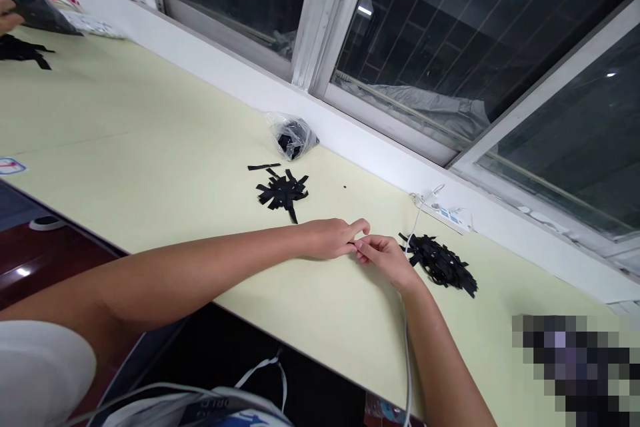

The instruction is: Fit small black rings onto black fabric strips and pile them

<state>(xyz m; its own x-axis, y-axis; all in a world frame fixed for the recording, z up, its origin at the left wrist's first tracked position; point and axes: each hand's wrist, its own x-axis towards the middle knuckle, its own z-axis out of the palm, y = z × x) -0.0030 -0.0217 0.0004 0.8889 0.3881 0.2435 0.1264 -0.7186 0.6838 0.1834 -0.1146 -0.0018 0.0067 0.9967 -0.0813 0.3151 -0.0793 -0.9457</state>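
Observation:
My left hand [333, 238] and my right hand [385, 258] meet fingertip to fingertip on the pale yellow table [150, 147]. Both pinch together at something small between them that I cannot make out. A pile of black strips [441, 263] lies just right of my right hand. A smaller heap of black strips [283, 191] lies beyond my left hand, with one loose strip [263, 166] beside it.
A clear plastic bag of black pieces [293, 136] rests against the window sill. A white power strip [444, 213] with a white cable [407, 347] sits near the sill. Another person's hand [7, 13] holds a dark bag at far left, above more black strips [23, 52].

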